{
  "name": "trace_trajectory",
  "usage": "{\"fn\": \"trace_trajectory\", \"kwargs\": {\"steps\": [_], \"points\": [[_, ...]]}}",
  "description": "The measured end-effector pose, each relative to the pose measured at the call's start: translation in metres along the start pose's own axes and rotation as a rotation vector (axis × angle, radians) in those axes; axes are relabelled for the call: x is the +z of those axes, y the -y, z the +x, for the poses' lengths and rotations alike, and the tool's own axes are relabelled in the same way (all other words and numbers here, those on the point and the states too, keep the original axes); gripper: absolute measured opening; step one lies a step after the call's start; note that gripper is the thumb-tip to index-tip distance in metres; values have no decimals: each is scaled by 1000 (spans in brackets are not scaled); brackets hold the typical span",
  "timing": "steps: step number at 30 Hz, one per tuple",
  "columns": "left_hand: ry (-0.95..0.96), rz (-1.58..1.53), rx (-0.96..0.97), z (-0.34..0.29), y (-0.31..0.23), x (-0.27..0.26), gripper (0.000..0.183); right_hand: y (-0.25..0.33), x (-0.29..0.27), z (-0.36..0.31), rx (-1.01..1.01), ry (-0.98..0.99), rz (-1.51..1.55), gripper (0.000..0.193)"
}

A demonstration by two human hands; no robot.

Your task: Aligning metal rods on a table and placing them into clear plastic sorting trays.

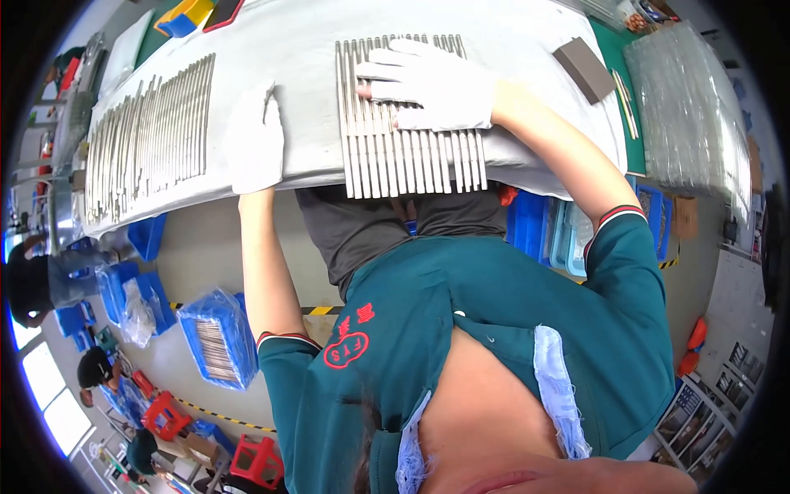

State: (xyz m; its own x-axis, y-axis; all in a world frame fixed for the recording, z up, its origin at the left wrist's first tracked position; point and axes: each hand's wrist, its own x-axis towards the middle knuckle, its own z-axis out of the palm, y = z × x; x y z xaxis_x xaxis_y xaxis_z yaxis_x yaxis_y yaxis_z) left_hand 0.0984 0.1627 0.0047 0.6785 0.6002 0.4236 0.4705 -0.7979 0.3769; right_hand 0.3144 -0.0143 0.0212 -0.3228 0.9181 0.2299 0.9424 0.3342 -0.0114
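Observation:
My right hand (448, 89), in a white glove, lies with its fingers spread across a row of slim metal rods (403, 160). The rods are side by side, and their near ends stick out past the table's front edge. Holding nothing that I can see, my left hand (258, 140), also gloved in white, rests on the white cloth (309, 107) with its fingers stretched out. It lies between that row and a second group of metal rods (156, 136) at the left, whose ends are uneven.
A dark grey block (584, 71) and a few thin rods (625, 103) lie at the right, near a plastic-wrapped stack (687, 107). Yellow and blue bins (183, 16) stand at the back left. Below the table are a blue crate of rods (218, 342) and blue bins (528, 226).

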Motion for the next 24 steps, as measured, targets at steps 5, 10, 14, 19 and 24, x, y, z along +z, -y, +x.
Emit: {"fn": "trace_trajectory", "kwargs": {"steps": [5, 10, 14, 19, 24], "points": [[-23, -37, -43, -1, -1, 1, 27, 7, 11, 24, -24, -9, 27, 53], [-36, -41, -33, -2, -1, 0, 28, 24, 19, 66, -17, -13, 52, 51], [-30, -8, -69, -6, 11, 8, 29, 29, 22, 85, -45, 8, 41, 51], [-71, 27, -64, -7, 10, 9, 28, 25, 19, 64, -4, 26, 69, 51], [-104, -5, -52, -7, 4, 9, 29, 11, -5, 17, 22, 94, 105, 52]]}}
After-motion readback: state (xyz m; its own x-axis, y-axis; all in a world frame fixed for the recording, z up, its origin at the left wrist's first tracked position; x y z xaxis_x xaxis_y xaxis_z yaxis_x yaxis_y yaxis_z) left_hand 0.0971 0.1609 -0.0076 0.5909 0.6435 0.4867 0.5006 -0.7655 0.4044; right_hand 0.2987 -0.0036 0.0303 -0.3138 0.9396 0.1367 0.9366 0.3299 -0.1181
